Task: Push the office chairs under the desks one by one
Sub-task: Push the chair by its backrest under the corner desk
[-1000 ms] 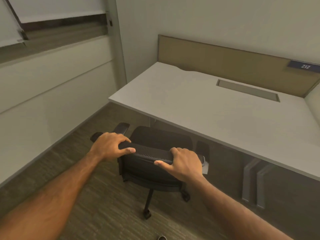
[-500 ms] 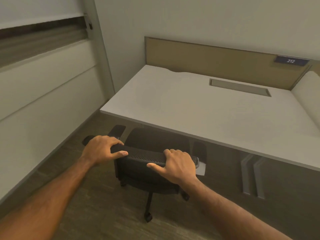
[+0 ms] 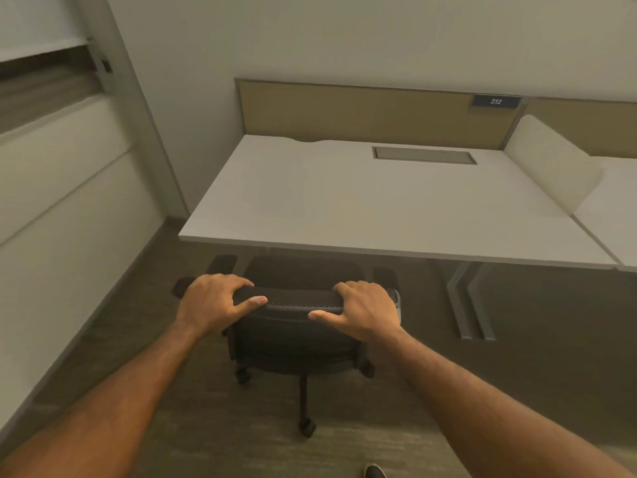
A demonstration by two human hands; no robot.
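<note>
A black office chair [image 3: 296, 334] stands in front of a white desk [image 3: 362, 208], its backrest towards me. The seat and both armrests reach partly under the desk's front edge. My left hand [image 3: 217, 301] grips the left end of the backrest's top rim. My right hand [image 3: 365, 310] grips the right end of that rim, fingers curled over it and thumb on my side. The chair's wheeled base shows below the backrest on the carpet.
A white wall with a window blind [image 3: 44, 84] runs along the left, close to the chair. A tan partition [image 3: 362, 112] with a "212" sign [image 3: 495, 101] backs the desk. Grey desk legs [image 3: 470, 301] stand right of the chair. A second desk [image 3: 613, 205] adjoins on the right.
The view has swung to face the desk squarely. The chair has turned with both hands to line up with the desk front, its seat now slightly under the edge.
</note>
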